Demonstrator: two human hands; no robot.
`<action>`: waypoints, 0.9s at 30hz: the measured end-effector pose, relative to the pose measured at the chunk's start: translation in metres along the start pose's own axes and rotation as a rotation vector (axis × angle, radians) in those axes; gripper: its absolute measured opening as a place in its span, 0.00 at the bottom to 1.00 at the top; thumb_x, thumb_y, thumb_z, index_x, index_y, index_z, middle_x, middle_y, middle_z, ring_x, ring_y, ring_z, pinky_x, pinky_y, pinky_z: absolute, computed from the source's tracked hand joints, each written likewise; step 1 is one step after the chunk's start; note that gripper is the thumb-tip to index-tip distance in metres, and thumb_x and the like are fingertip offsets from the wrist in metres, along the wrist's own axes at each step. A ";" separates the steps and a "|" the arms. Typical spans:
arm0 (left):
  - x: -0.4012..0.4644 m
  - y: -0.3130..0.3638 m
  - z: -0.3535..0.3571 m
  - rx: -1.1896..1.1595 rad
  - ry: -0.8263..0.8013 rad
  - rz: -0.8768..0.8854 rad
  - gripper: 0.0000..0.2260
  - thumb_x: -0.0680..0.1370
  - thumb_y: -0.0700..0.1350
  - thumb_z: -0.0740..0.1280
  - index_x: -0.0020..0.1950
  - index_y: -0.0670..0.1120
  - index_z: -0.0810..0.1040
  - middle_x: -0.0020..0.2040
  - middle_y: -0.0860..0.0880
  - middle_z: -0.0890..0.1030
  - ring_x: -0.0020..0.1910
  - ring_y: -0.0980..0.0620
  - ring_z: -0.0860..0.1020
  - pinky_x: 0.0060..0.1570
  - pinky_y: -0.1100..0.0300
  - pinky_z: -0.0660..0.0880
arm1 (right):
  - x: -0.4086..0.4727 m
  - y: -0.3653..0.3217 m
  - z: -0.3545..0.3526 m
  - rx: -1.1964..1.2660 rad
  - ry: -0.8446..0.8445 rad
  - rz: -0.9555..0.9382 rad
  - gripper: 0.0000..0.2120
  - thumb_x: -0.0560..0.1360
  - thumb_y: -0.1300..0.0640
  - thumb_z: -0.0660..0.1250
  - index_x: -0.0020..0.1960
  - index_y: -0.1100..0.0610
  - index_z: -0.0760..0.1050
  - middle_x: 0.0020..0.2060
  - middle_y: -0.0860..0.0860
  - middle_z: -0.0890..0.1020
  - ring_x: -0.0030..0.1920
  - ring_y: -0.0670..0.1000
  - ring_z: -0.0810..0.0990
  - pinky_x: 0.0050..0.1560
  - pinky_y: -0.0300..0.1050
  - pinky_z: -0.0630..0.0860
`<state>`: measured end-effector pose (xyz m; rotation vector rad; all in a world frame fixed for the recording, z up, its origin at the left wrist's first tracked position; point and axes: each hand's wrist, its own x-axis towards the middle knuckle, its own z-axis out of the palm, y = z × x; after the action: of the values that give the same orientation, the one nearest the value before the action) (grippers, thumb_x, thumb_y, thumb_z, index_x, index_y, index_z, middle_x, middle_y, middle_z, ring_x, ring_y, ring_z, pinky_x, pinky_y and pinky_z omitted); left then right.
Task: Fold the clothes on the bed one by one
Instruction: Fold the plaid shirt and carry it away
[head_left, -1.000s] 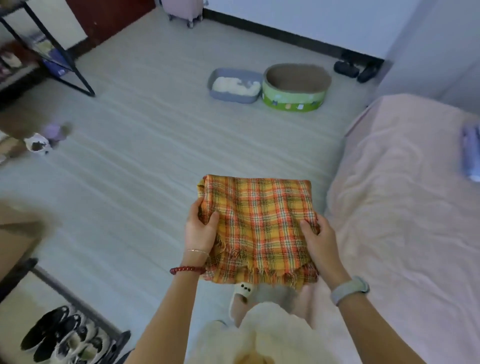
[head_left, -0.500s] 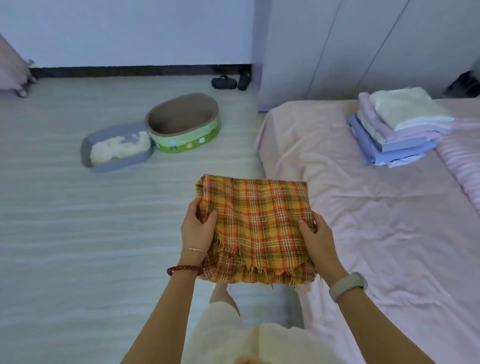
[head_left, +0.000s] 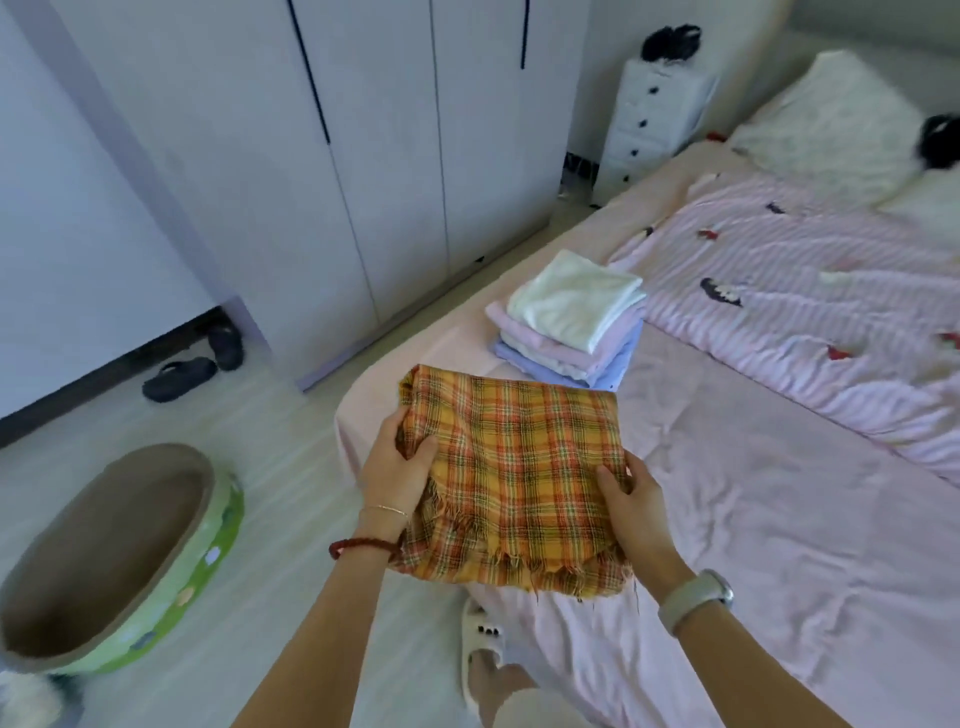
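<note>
Between both hands sits a folded plaid cloth (head_left: 511, 478), held over the bed (head_left: 753, 519) corner; left hand (head_left: 397, 475) and right hand (head_left: 636, 512) each pinch a side edge, thumbs on top. Just past it, a stack of folded clothes (head_left: 569, 325) lies on the sheet.

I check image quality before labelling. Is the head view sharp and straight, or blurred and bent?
Head view: the plaid cloth and both hands are fairly sharp; the wardrobe lines lean and bow from wide-angle distortion; the green oval bed at the left edge looks soft; light is even, without glare.
</note>
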<state>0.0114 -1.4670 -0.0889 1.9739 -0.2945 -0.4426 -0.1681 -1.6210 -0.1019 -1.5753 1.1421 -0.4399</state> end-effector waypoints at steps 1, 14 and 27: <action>0.026 0.011 0.009 0.009 -0.030 0.037 0.22 0.76 0.43 0.66 0.70 0.47 0.66 0.62 0.47 0.74 0.58 0.50 0.72 0.59 0.58 0.68 | 0.020 -0.006 0.002 0.023 0.037 -0.001 0.19 0.78 0.55 0.61 0.68 0.58 0.67 0.54 0.54 0.78 0.53 0.55 0.78 0.56 0.54 0.75; 0.272 0.101 0.156 -0.231 -0.174 0.031 0.29 0.75 0.38 0.67 0.73 0.48 0.59 0.55 0.61 0.74 0.50 0.63 0.75 0.52 0.59 0.73 | 0.323 -0.090 -0.015 -0.126 0.166 -0.061 0.15 0.79 0.59 0.59 0.65 0.59 0.71 0.51 0.52 0.78 0.48 0.50 0.75 0.49 0.42 0.70; 0.273 0.060 0.263 -0.408 0.006 -0.396 0.30 0.73 0.38 0.70 0.69 0.45 0.57 0.62 0.45 0.71 0.51 0.53 0.76 0.49 0.62 0.72 | 0.524 -0.136 -0.004 -0.704 -0.287 -0.232 0.16 0.80 0.60 0.58 0.66 0.54 0.72 0.57 0.52 0.79 0.53 0.52 0.77 0.57 0.46 0.72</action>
<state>0.1429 -1.8143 -0.1844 1.6267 0.1864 -0.6900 0.1342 -2.0697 -0.1237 -2.3085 0.9365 0.0671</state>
